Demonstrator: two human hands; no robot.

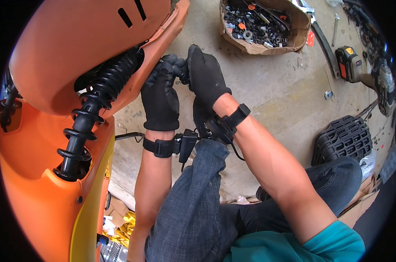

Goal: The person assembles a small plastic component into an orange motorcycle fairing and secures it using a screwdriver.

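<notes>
Where the hands meet: gloved left hand [161, 94] and right hand [205, 72] come together just beside the right edge of the orange panel [97, 56].
Left hand: fingers curled in. Can't tell if anything's pinched in there, or if it's touching that edge or just overlapping it from this angle.
Right hand: back of it faces up and mostly hides the fingers, so can't tell if it's gripping something.
Orange panel: upper left, two slots in it. Looks like moulded plastic, so my guess is light for its size, a bit flexy, slick and easy to scuff. I'd grab the thick rim, not the slots.
Shock absorber [80, 135]: upper end runs in under the panel. Probably heavy and stiff; hold the body, not the coils.
Cardboard box [301, 30]: loose hardware [254, 22] inside, floppy walls, so I'd support it from below.
</notes>
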